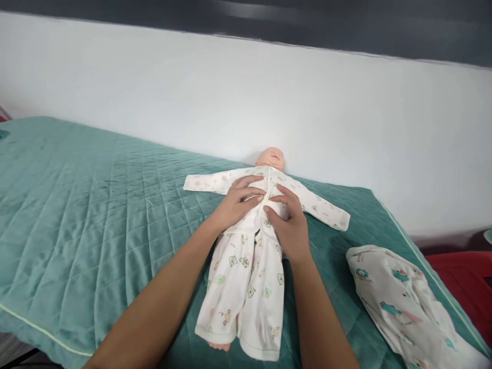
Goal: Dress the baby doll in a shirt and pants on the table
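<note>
A baby doll (271, 158) lies on its back, head toward the wall, dressed in a white long-sleeved baby shirt (323, 209) and matching printed trousers (246, 287). Both sleeves stretch out sideways, and the toes of one foot show below a trouser leg. My left hand (242, 202) rests over the chest, its fingertips closed on the shirt's front edge beside a button. From the other side, my right hand (289, 218) pinches the front edge at the same spot with thumb and fingers. Whether that button is through its hole cannot be made out.
A green quilted cover (115, 225) lies under the doll. At the right, a bundled white printed cloth (403, 307) sits near the cover's edge, with a red object (461, 277) beyond it. Behind the doll's head rises a white wall (230, 92).
</note>
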`<move>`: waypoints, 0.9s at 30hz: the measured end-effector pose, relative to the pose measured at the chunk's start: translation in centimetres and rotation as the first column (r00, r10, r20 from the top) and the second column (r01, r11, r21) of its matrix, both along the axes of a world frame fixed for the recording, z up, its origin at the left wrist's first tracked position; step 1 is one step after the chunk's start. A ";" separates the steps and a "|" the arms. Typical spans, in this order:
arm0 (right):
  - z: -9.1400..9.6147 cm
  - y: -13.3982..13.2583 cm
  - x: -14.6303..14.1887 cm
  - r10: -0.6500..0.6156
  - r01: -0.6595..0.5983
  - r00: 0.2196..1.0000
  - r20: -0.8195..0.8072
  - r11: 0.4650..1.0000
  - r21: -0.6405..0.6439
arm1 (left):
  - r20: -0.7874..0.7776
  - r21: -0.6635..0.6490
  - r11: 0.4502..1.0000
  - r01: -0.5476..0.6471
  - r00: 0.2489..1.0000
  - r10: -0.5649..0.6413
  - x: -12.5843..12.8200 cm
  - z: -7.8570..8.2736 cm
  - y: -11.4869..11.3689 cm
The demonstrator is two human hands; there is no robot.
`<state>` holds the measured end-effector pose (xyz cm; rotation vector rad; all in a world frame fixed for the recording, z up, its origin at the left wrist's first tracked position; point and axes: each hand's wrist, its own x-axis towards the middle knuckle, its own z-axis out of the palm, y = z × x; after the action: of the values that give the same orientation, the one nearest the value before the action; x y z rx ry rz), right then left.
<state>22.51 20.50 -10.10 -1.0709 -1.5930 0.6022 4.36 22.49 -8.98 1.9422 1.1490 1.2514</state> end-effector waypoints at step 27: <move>-0.1 -0.1 -0.8 -0.150 0.117 0.978 0.145 0.970 0.215 | 0.091 -0.019 0.998 0.067 0.994 -0.065 -0.3 -0.4 0.3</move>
<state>21.70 20.41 -10.24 -1.0817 -1.6649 0.2592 4.08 22.75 -9.43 1.8719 1.0412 1.2727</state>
